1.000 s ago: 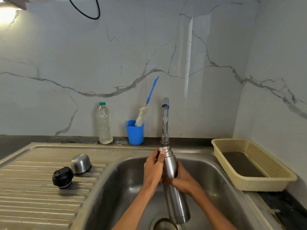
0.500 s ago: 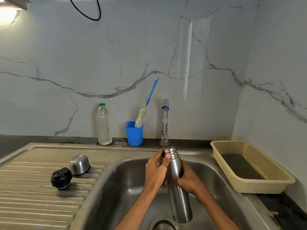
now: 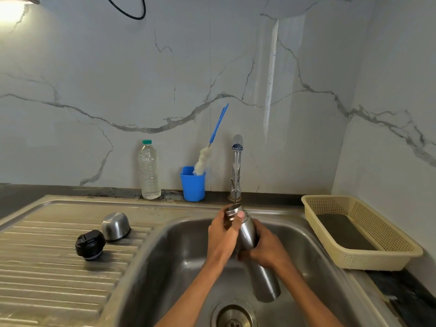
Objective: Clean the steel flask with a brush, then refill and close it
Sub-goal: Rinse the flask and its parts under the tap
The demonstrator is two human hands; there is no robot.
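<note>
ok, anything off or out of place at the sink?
Nothing stands out. Both hands hold the open steel flask under the tap; the black stopper and steel cup lid sit on the drainboard, the brush in its blue cup.

We see white marble walls veined grey, meeting in a corner on our right, a dark countertop below, bright light top left

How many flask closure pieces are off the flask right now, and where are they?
2. The black stopper sits on the draining board left of the sink; the steel cup lid lies just behind and right of it. None look hidden.
</note>
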